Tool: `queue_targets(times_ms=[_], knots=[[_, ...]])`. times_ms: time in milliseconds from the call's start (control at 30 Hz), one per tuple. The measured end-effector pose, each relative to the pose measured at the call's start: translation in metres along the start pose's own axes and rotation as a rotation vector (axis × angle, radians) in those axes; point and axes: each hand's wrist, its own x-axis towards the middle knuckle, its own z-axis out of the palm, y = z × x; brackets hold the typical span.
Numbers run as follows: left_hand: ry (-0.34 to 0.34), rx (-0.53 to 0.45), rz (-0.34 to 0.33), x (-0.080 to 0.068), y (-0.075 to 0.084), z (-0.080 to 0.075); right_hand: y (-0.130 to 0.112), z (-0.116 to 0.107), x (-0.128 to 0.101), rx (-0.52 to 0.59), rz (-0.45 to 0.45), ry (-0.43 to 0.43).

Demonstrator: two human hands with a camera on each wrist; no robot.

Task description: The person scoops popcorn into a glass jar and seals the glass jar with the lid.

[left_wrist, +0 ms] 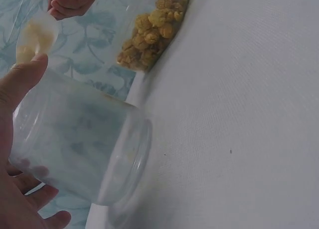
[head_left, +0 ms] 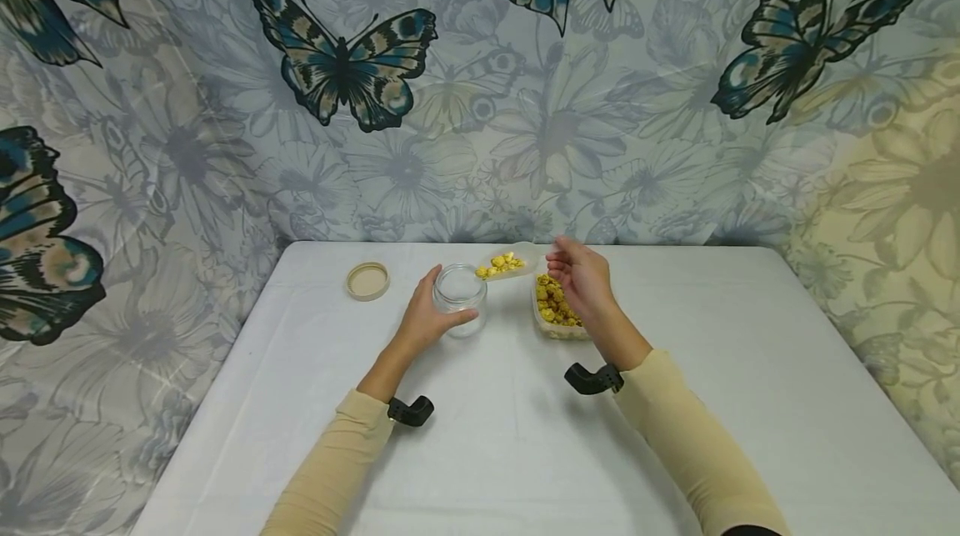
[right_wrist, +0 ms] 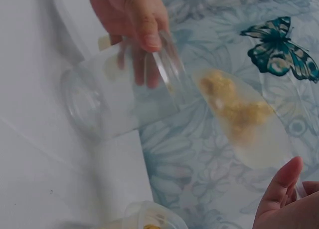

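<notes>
My left hand (head_left: 429, 315) grips a clear glass jar (head_left: 461, 290) around its side, thumb at the front. The jar stands upright with its mouth uncovered, and no popcorn shows inside. My right hand (head_left: 581, 273) pinches the handle of a translucent scoop (right_wrist: 259, 144), held level above the table. Yellow popcorn (head_left: 501, 262) lies in the scoop, whose tip reaches the jar's rim; whether they touch I cannot tell. Under my right hand sits a clear plastic tub (head_left: 564, 333) filled with more popcorn (left_wrist: 154, 27), partly hidden by that hand.
A round, tan-rimmed lid (head_left: 367, 281) lies on the white table (head_left: 480, 453), left of the jar. Behind the table hangs a butterfly-patterned cloth (head_left: 480, 152), close to the far edge. Black wrist cameras (head_left: 411, 412) are strapped on both wrists.
</notes>
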Motion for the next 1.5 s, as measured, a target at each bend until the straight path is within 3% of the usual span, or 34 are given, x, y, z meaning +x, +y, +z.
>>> queue_targets(times_ms=[467, 767, 1233, 1500], knots=[[-0.018, -0.087, 0.004, 0.002, -0.009, 0.003, 0.004, 0.007, 0.000, -0.054, -0.015, 0.004], [-0.020, -0.080, 0.006, 0.005, -0.015, 0.001, 0.002, 0.018, -0.001, -0.100, -0.107, -0.003], [-0.026, -0.060, 0.005, 0.006, -0.014, 0.000, -0.003, 0.040, -0.001, -0.341, -0.300, -0.052], [-0.027, -0.063, 0.029, 0.005, -0.016, -0.001, -0.006, 0.045, -0.001, -0.404, -0.304, -0.049]])
